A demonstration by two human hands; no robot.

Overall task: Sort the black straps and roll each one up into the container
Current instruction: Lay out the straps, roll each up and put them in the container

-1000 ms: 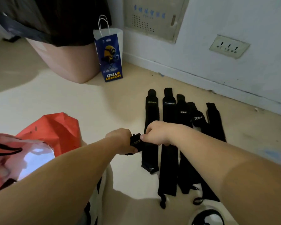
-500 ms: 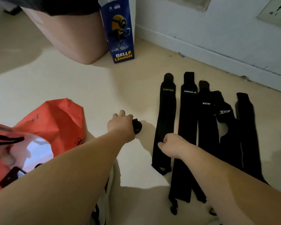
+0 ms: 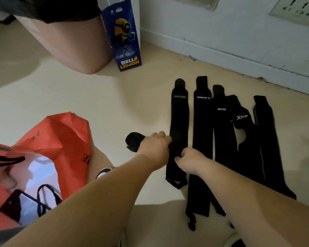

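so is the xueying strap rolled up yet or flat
Flat: the XUEYING strap lies spread full length on the floor, unrolled, with the right hand gripping its middle.

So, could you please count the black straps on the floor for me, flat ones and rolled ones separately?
Flat straps: 5
Rolled strap: 1
Total: 6

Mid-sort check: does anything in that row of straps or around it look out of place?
Yes. The XTEP strap lies crooked and bunched against its neighbours, while the XUEYING strap lies straight. One rolled strap sits on the floor beside the left hand, not in the orange bag.
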